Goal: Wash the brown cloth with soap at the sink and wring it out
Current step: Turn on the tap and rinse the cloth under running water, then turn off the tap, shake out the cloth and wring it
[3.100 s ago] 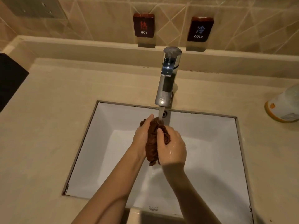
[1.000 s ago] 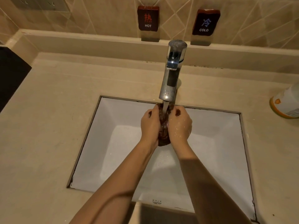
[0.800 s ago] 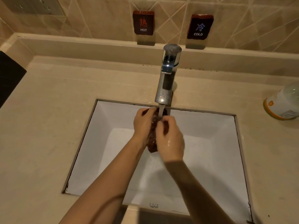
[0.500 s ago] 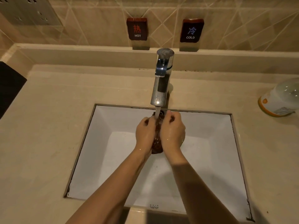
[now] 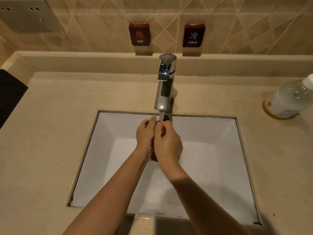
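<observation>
Two bare hands are pressing the brown cloth [image 5: 153,152] between them over the white sink [image 5: 225,150], the left hand [image 5: 145,135] and right hand [image 5: 166,143] each clenching their grip on it, while water is running from the chrome faucet [image 5: 163,89] onto the fingers [image 5: 152,120].

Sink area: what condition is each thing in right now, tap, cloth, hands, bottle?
Faucet: running, thin stream falling.
Brown cloth: bunched, wet, mostly hidden between both hands.
Left hand: closed on the cloth.
Right hand: closed on the cloth, wet.
Sink: wet floor.
Bottle: on the counter; capped, it seems.
</observation>
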